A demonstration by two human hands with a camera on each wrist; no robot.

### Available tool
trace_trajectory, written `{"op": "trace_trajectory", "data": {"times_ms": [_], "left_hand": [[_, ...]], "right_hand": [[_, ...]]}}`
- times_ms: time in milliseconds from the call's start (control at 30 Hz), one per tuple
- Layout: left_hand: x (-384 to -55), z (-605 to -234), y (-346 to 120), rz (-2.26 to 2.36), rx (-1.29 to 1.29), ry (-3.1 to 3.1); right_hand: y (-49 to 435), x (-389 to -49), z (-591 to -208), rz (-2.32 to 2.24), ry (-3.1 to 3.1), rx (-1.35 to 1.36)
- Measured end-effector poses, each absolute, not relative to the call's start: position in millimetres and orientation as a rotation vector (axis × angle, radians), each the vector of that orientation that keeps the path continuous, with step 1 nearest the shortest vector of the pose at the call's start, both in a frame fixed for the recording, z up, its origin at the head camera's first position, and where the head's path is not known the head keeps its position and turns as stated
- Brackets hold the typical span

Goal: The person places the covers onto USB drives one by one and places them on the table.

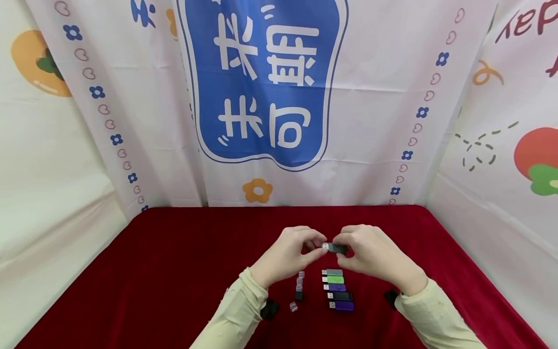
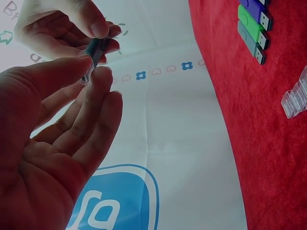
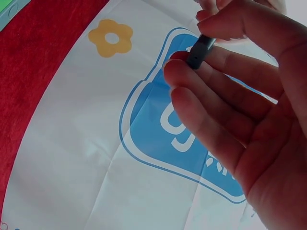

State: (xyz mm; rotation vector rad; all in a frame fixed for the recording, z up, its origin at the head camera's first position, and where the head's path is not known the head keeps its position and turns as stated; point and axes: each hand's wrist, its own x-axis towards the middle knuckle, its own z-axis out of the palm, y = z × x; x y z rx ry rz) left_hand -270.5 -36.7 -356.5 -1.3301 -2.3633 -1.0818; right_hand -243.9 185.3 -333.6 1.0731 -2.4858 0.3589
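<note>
Your right hand point(image 1: 366, 249) is pinching a dark USB flash drive point(image 1: 338, 248) above the red table point(image 1: 196, 271); your left hand point(image 1: 287, 252) is pinching a clear cap point(image 2: 85, 79) at its connector end, how far inside you cannot tell. Five other flash drives point(image 1: 334, 288) are lying at six o'clock, more clear caps point(image 2: 293, 101) between seven and eight.

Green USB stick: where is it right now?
In the head view, the green USB stick lies right of centre on the red cloth, second from the far end of its column, between a grey stick and a purple stick.
</note>
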Motion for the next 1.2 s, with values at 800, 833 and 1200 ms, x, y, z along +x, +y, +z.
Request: {"op": "trace_trajectory", "data": {"times_ms": [800, 833, 1200], "left_hand": [[-270.5, -356.3, -34.5, -1.092, -1.387, -2.307], [-270.5, -356.9, -34.1, -1.086, -1.382, -2.341], [-276.3, -358.2, -47.7, -1.023, -1.193, -2.774]], "right_hand": [[186.0, -245.1, -333.3, 0.489, -2.399, 1.222], [185.7, -245.3, -333.5, 0.475, -2.430, 1.208], [181.9, -267.4, -363.3, 0.368, -2.662, 1.020]]}}
